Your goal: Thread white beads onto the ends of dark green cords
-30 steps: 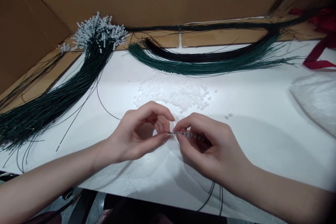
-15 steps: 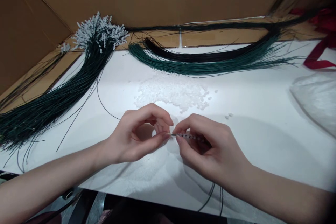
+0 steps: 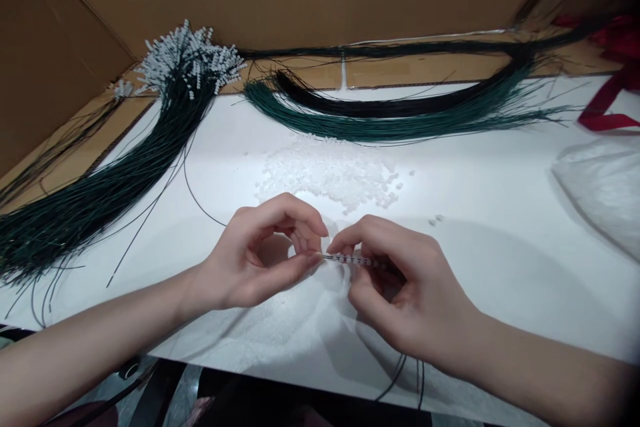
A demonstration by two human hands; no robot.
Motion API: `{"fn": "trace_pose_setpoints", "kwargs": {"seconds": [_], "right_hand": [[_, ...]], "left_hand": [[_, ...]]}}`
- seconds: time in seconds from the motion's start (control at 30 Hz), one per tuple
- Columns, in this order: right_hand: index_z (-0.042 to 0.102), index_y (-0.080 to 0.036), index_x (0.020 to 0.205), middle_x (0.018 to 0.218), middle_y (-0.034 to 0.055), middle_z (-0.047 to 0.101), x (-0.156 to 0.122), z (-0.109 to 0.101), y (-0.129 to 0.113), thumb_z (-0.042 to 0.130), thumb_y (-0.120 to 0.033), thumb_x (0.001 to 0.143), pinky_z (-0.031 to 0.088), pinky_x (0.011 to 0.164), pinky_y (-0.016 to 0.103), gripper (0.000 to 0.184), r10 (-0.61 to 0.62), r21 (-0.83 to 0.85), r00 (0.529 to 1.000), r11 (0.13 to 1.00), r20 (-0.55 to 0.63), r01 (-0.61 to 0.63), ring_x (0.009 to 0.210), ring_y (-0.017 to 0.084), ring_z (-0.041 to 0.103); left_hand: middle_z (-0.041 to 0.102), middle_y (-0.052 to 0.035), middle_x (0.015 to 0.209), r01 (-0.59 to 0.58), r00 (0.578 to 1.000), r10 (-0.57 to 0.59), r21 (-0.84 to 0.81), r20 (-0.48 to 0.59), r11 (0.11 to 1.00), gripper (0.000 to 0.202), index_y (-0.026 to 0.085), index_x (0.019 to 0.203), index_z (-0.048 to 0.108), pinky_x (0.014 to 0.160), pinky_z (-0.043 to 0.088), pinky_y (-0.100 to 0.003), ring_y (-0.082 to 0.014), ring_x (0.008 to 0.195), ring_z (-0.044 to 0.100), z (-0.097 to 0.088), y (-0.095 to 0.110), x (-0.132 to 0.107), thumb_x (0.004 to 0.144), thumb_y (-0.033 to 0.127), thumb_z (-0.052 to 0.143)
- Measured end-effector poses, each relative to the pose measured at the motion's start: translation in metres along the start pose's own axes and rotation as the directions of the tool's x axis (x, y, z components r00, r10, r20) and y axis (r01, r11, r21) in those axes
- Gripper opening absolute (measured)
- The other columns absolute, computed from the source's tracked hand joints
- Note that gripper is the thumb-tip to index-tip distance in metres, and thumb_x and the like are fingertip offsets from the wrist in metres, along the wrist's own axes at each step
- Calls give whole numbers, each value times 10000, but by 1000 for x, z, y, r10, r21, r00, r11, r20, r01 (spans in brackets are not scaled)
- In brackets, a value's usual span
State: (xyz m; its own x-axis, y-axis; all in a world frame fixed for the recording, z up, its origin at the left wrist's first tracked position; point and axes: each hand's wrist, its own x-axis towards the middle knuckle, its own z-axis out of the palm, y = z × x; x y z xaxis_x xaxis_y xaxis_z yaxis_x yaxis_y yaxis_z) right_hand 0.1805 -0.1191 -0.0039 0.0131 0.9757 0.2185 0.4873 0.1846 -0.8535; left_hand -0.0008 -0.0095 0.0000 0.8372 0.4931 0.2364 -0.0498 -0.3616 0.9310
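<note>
Lying at left on the surface (image 3: pixel 500 280) was a bundle of green wires (image 3: pixel 150 140), then the left hand (image 3: pixel 255 253), fingers pinching one end of the beaded wire (image 3: pixel 350 259), which ran nearside of loose white beads (image 3: pixel 330 173) into the right hand (image 3: pixel 425 287), thumb parted, curled fingers' grip undeterminable.

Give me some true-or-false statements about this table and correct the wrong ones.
1. The beaded wire runs from the left hand into the right hand. True.
2. Only the left hand is at the beaded wire. False: the right hand is there too.
3. Loose white beads lie beyond both hands, nearer than the green wires. True.
4. The loose white beads fill a bowl. False: they are spread on the white tabletop.
5. A red ribbon lies on the right. True.
</note>
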Motion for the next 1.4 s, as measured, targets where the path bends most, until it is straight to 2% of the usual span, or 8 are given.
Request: {"fn": "trace_pose_setpoints", "kwargs": {"seconds": [0.27, 0.53, 1.0, 1.1, 1.17, 1.23, 1.3, 1.4], "right_hand": [[617, -140, 890, 736, -22, 529, 0, 2, -2, 503, 22, 690, 309, 440, 210, 281, -17, 25, 1000, 1000, 3, 17, 479, 41, 377], [624, -118, 838, 730, -21, 521, 1, 1, -2, 571, -60, 799, 322, 442, 206, 87, -17, 37, 1000, 999, 15, 17, 462, 24, 374], [585, -124, 773, 734, -24, 522, 4, 3, -1, 577, -53, 812, 304, 434, 184, 81, -26, 47, 999, 999, 28, 25, 469, 9, 370], [587, -126, 793, 763, -17, 542, 3, 2, 0, 570, -49, 818, 300, 432, 190, 82, -14, 54, 999, 998, 33, 13, 466, 8, 361], [600, -128, 812, 756, -19, 543, 3, 2, 0, 566, -46, 821, 304, 437, 194, 89, -9, 48, 999, 999, 36, 8, 474, 16, 368], [609, -132, 819, 737, -24, 536, 3, 2, 0, 564, -42, 822, 312, 442, 195, 100, -12, 41, 999, 999, 32, 10, 480, 22, 377], [608, -135, 807, 724, -27, 530, 3, 2, 0, 570, -42, 819, 320, 448, 195, 102, -16, 35, 1000, 999, 24, 15, 484, 25, 382], [603, -140, 794, 721, -29, 527, 3, 2, 0, 578, -41, 814, 325, 453, 195, 104, -15, 29, 1000, 999, 20, 15, 487, 26, 380]], "left_hand": [[625, -43, 847, -12, 1000, 12, -1, 15, 1000, 283, 160, 1057, 570, 646, 512, -241, -132, 749, 617, 0, 0, 0, 822, 17, 633], [600, -31, 838, 13, 999, -12, -5, 39, 1000, 286, 181, 1052, 563, 579, 481, -215, -123, 727, 594, 1, -2, -3, 830, 9, 616], [618, -24, 834, -8, 999, 7, 4, 53, 1000, 285, 183, 1054, 558, 624, 509, -249, -134, 736, 621, 0, 1, -1, 831, 17, 623], [658, -46, 888, -49, 998, 53, 96, -37, 994, 271, 186, 1081, 588, 662, 523, -272, -161, 799, 648, -7, 1, 2, 848, 53, 626], [664, -51, 922, -86, 978, 125, 223, -168, 971, 237, 188, 1066, 614, 690, 514, -284, -168, 821, 644, -14, -1, 6, 851, 91, 636], [656, -45, 922, -45, 953, 155, 382, -261, 923, 184, 188, 1035, 627, 671, 485, -284, -157, 775, 610, -23, -4, 11, 859, 135, 635], [643, -40, 920, 34, 960, 122, 536, -253, 844, 144, 183, 1011, 632, 631, 442, -284, -141, 703, 546, -29, -6, 15, 868, 167, 622], [620, -35, 896, 75, 982, 65, 690, -175, 720, 96, 174, 965, 637, 638, 410, -290, -139, 677, 487, -34, -6, 18, 880, 177, 594]]}}
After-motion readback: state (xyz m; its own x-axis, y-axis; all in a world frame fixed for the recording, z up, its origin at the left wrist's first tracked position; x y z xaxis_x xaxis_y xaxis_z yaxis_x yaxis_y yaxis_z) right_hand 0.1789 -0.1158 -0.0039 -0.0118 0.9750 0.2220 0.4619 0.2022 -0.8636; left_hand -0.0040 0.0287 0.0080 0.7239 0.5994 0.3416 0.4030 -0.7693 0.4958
